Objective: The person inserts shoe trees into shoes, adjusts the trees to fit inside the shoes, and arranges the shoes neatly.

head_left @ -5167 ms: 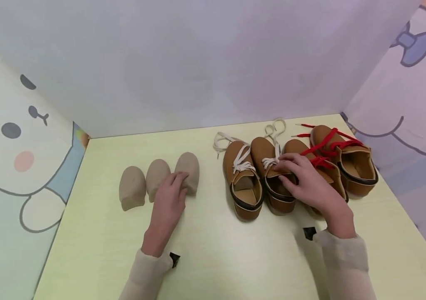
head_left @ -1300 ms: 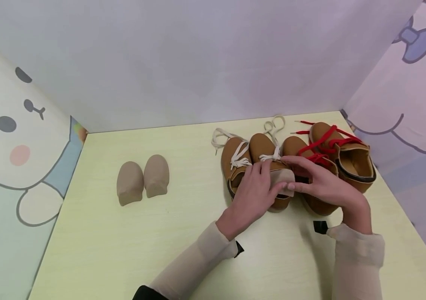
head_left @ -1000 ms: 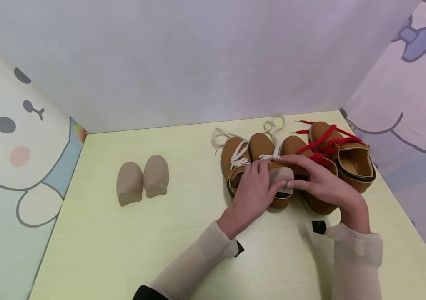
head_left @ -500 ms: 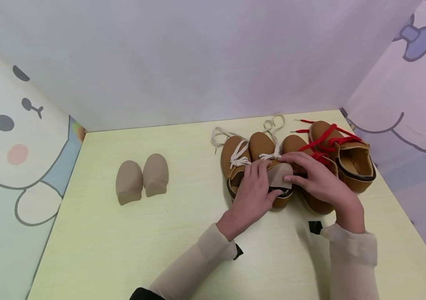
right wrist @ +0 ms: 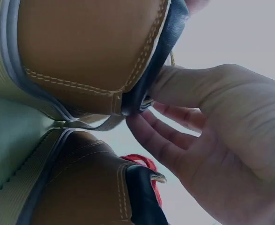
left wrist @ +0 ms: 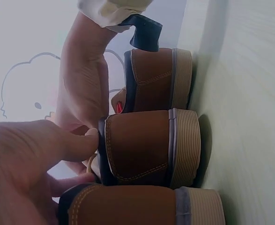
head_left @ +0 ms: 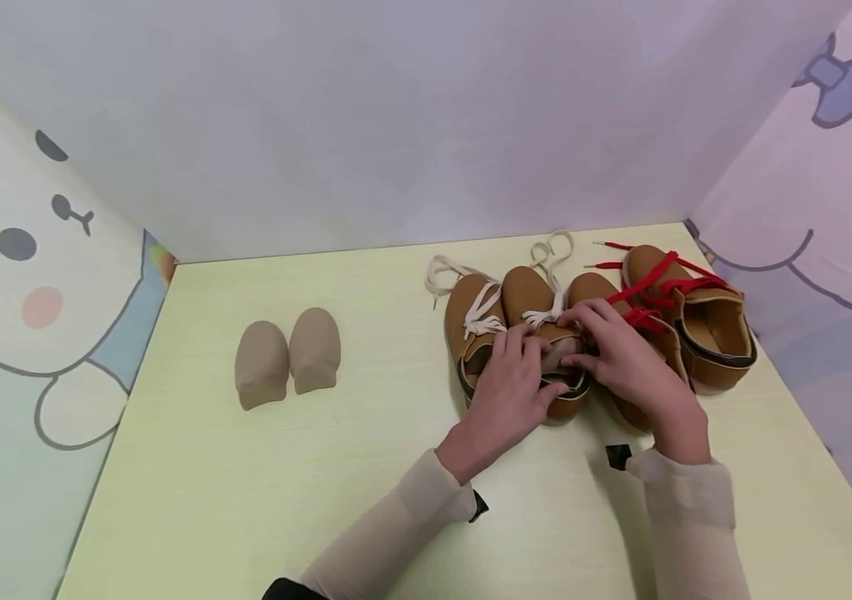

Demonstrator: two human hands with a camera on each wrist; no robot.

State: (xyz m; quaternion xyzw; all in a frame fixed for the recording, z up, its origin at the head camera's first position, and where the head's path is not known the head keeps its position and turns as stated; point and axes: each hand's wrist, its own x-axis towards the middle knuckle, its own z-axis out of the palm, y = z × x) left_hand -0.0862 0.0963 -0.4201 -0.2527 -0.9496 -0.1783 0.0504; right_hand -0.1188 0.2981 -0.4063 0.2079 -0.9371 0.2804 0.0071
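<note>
In the head view, a beige toe-shaped shoe filler (head_left: pixel 563 357) lies partly inside the second brown shoe (head_left: pixel 525 292), which has white laces. My left hand (head_left: pixel 507 396) holds this shoe's collar on its left side, the thumb at the heel edge. On the other side my right hand (head_left: pixel 624 362) grips the collar, its thumb inside the opening against the filler. The right wrist view shows that thumb over the dark collar (right wrist: pixel 163 51), with fingers outside it. The filler's front end is hidden in the shoe.
Another white-laced shoe (head_left: pixel 471 308) stands close on the left. Two red-laced shoes, the nearer one (head_left: pixel 591 287) and the outer one (head_left: pixel 719 333), stand on the right. Two more fillers, one (head_left: pixel 261 367) beside the other (head_left: pixel 315 350), lie on the left of the pale table (head_left: pixel 246 500).
The third filler, earlier on the table under my left hand, is now in the second shoe. It has sunk deeper over the last second, and my right hand has shifted slightly left.
</note>
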